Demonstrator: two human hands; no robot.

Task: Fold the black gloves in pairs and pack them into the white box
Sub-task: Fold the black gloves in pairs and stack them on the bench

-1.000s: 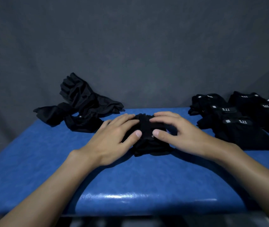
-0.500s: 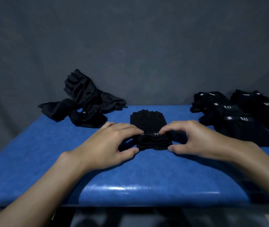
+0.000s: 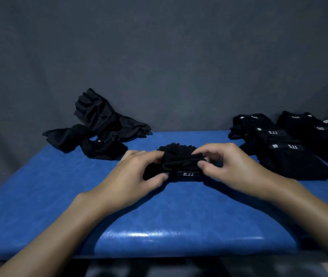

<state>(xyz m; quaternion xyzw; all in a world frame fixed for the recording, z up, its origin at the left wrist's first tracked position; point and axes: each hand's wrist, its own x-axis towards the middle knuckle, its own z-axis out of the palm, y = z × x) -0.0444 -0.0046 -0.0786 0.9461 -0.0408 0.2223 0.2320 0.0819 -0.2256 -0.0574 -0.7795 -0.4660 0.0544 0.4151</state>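
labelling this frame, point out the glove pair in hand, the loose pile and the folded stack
glove pair [image 3: 179, 150], head view, fanned finger ends
loose pile [image 3: 103, 126], head view, crumpled middle
folded stack [image 3: 293, 162], head view, nearest pair's body

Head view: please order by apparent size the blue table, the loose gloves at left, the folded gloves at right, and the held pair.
1. blue table
2. folded gloves and loose gloves: these look about alike, and the frame cuts the folded ones, so unranked
3. held pair, partly covered

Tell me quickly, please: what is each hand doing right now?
Left hand: closed, pinching the folded glove pair at its left end.
Right hand: closed, pinching the same pair at its right end.
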